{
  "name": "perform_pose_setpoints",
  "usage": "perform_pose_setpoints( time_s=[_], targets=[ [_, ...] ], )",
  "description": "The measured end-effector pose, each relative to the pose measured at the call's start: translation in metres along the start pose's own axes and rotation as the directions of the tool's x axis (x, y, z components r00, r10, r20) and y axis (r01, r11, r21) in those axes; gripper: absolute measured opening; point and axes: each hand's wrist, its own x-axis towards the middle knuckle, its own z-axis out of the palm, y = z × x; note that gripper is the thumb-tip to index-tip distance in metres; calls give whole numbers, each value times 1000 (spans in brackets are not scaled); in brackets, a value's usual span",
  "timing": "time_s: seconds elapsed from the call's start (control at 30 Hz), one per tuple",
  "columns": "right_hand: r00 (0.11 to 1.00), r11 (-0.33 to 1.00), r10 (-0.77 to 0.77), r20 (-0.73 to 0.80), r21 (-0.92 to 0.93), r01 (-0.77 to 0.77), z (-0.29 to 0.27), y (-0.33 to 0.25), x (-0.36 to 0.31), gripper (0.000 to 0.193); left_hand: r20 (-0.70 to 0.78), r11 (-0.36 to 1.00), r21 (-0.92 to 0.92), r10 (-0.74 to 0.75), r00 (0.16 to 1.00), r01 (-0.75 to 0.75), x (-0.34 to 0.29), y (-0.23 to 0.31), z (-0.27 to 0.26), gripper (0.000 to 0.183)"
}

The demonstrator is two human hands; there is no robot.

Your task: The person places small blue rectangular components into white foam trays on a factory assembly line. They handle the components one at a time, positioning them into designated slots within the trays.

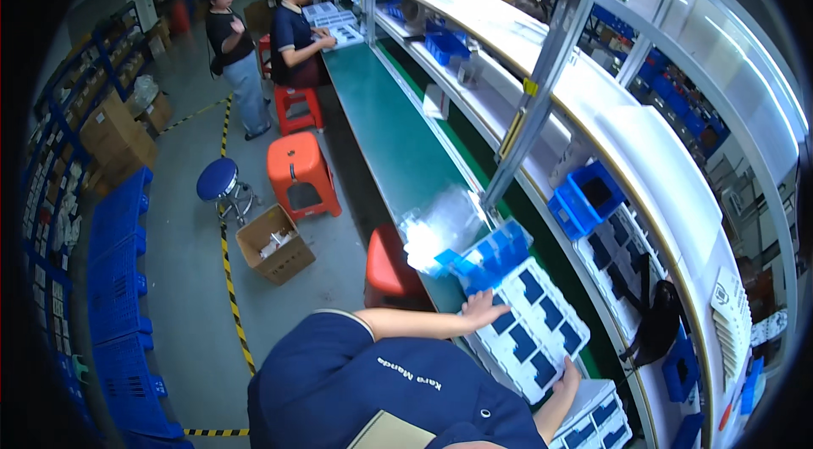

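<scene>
In front of me lies a white tray [527, 319] with several dark blue, flat rectangular pieces set in its pockets. My left hand [484, 311] rests at the tray's left edge, fingers stretched out, holding nothing. Around the near right edge of the tray my right hand [566, 379] is closed, its fingers partly hidden. A blue bin [500, 252] stands just beyond the tray, beside a bundle of clear plastic bags [436, 229]. Nearer to me, by my right forearm, is another white tray [603, 419] with similar dark pieces.
The green bench [394, 123] runs away from me alongside a white shelf [508, 76] on metal posts. Red stools [301, 169], a blue round stool [218, 181] and an open carton [275, 246] stand on the floor. Two people [296, 34] are at the far end.
</scene>
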Motion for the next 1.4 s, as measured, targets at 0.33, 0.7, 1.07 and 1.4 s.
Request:
perform_pose_setpoints(
  time_s=[0.33,0.7,1.07,1.4],
  targets=[
    [910,956,-228,347,256,142,9,2,-85,35,70,997,-77,33,997,-28,-30,17,-53,84],
    [927,937,-321,192,203,283,-1,34,-136,46,431,979,-187,8,902,80,-17,39,-83,85],
    [981,893,-172,-90,407,194,30,59,-184,41,707,681,-590,174,686,435,7,28,-90,22],
    [965,700,-91,-248,673,239,34,122,-234,50,791,865,-326,30,611,380,12,55,-83,30]
  ],
)
